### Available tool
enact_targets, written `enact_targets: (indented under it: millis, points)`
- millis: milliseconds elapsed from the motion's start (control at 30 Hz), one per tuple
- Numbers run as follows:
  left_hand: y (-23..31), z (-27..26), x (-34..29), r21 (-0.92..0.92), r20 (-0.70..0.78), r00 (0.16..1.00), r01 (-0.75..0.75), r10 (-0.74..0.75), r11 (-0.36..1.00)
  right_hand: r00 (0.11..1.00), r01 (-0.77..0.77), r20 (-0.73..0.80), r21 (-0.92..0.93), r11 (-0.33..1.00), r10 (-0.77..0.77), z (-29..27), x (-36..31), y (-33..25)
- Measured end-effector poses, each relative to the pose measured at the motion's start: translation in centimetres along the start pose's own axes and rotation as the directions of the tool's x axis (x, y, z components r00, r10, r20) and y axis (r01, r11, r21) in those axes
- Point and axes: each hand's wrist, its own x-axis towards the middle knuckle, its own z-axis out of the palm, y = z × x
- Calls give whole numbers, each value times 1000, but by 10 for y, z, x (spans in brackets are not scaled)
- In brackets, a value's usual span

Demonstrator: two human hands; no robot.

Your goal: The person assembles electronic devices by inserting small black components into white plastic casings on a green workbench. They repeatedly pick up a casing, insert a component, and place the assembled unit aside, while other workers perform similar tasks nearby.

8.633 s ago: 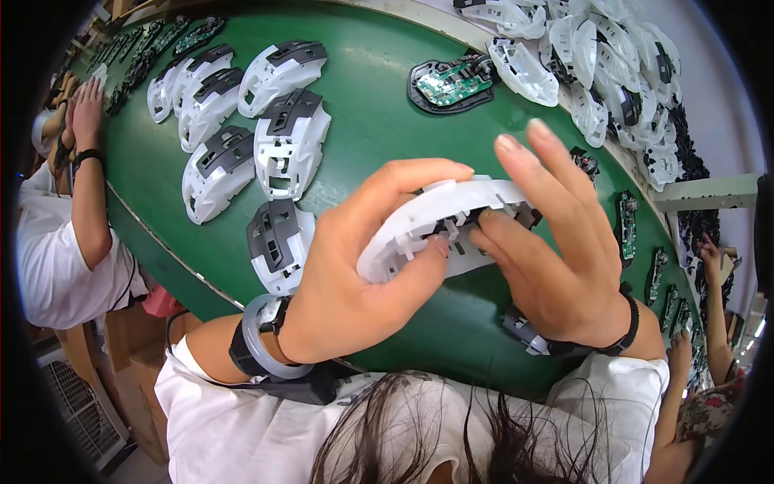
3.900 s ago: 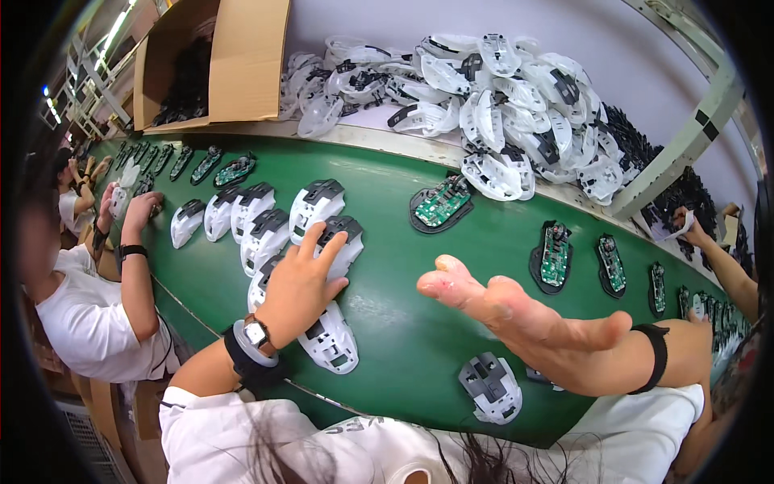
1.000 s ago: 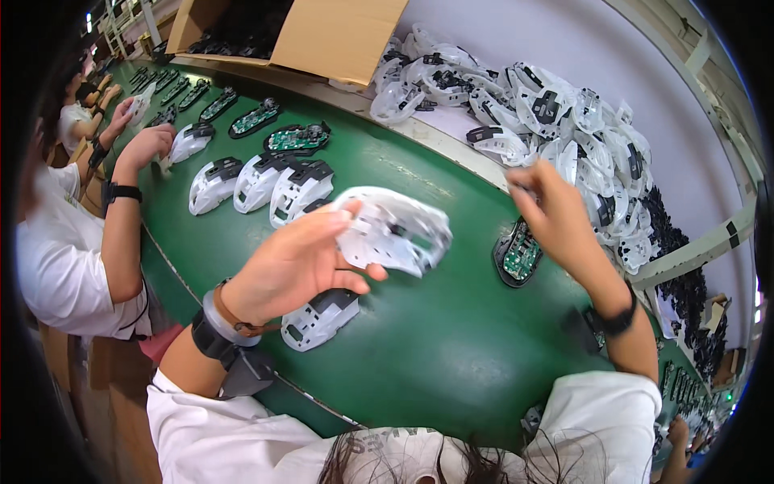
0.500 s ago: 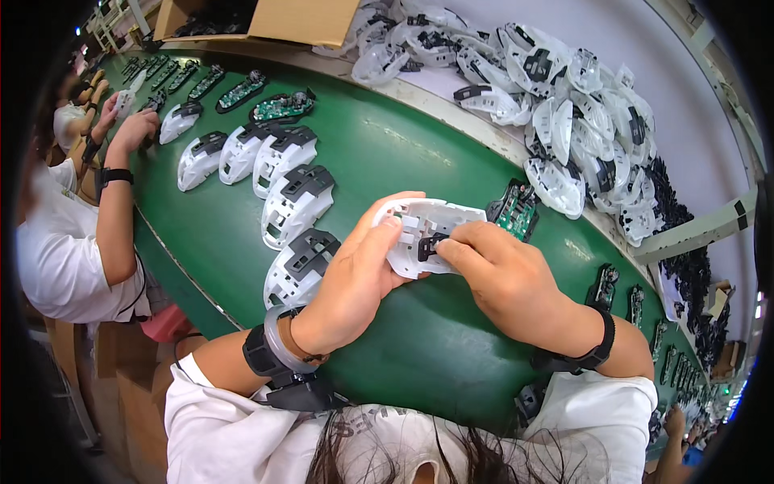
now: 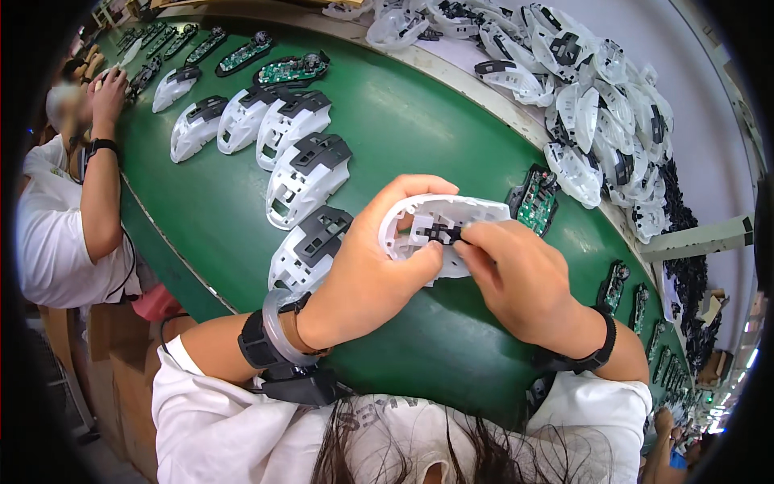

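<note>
My left hand is closed round a white plastic mouse shell, its hollow inside turned up. The left thumb reaches into the shell, its tip beside a small black plastic part. With thumb and forefinger pinched, my right hand grips the right end of that part. The black part lies against white ribs within the shell; whether it is seated there I cannot tell. Left of my left hand, white mouse shells with dark grey tops stand in a curved row on the green bench.
Beyond my right hand lies a green circuit board in a black base. More boards line the far left and right. A heap of white shells fills the ledge behind, near a pile of black parts. A co-worker's arm is at left.
My left thumb has moved from the shell's left rim to the black part. The black part has turned and sits more sideways across the ribs. The whole view has shifted slightly.
</note>
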Motion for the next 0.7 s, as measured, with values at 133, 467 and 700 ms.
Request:
enact_targets:
  millis: [133,467,700]
  points:
    - [-4,-2,-1,49,-36,999,7,-6,999,998,-38,34,-143,989,43,0,2,-7]
    - [-3,8,6,114,-8,1000,-8,9,993,983,175,-26,-121,977,-179,1,-6,-9]
    - [1,21,-5,420,-55,998,-1,26,907,984,143,-58,-302,942,-168,-1,-23,-29]
